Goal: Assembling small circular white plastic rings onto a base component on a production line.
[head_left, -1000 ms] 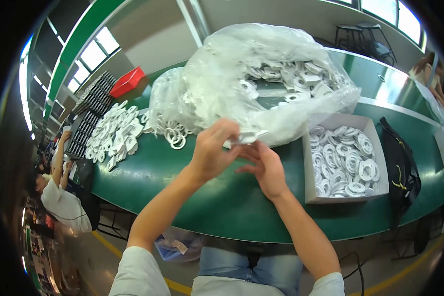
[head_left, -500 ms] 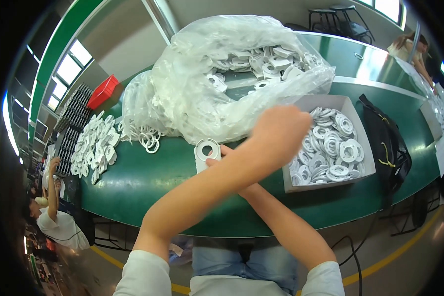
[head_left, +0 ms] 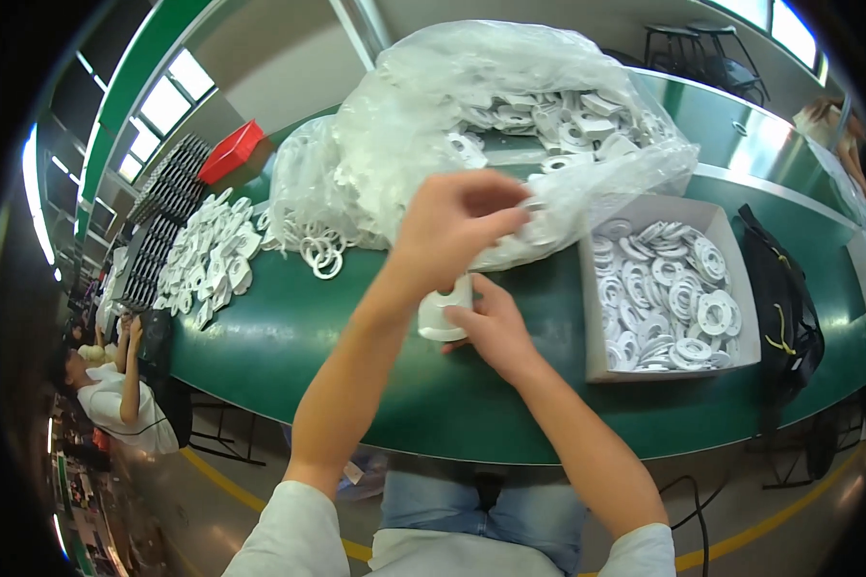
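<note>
My right hand (head_left: 498,329) grips a white plastic part (head_left: 440,317) low over the green table, thumb on top of it. One end of the part is rounded; my left wrist partly covers its other end. Above it, my left hand (head_left: 460,223) is raised in front of the clear plastic bag (head_left: 394,125), with its fingers curled toward the thumb. Whatever may be between those fingertips is too small to make out against the bag. To the right, a cardboard box (head_left: 595,317) holds many white rings (head_left: 678,298).
White parts (head_left: 212,255) lie heaped at the left, beside black stacked trays (head_left: 154,240) and a red bin (head_left: 231,152). Loose white rings (head_left: 322,255) lie by the bag. Right of the box is a black bag (head_left: 779,288). Another person (head_left: 130,399) works at far left.
My left hand has swung left, away from the box. The white part in my right hand has turned, and its round hole no longer shows. The whole view has shifted slightly.
</note>
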Demonstrator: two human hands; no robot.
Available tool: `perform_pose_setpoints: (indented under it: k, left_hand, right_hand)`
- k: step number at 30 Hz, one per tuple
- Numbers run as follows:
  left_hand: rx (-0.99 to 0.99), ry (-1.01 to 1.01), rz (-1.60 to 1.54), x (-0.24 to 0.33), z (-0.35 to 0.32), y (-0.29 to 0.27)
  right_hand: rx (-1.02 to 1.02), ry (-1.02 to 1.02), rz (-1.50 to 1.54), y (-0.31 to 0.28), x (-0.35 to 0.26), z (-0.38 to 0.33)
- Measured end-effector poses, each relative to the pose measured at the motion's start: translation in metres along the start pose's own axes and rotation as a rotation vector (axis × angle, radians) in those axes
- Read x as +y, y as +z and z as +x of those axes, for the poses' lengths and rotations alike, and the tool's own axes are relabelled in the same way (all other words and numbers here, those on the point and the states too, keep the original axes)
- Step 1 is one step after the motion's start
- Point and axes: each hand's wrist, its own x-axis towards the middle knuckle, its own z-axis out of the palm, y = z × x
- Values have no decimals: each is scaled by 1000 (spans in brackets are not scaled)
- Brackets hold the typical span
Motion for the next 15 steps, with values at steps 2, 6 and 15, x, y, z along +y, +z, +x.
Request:
perform_pose_setpoints:
  k: [2,6,15]
  left_hand:
    - [84,-75,23,-24,-25,-26]
    - [124,-116,81,-73,-63,-42]
    - [172,-152,-199,-93,-83,-39]
  right_hand:
    - [23,-4,-29,-2,-4,-2]
    - [-24,-22,-30,1,-2,-2]
    - [3,-53,-262,4,4,-5]
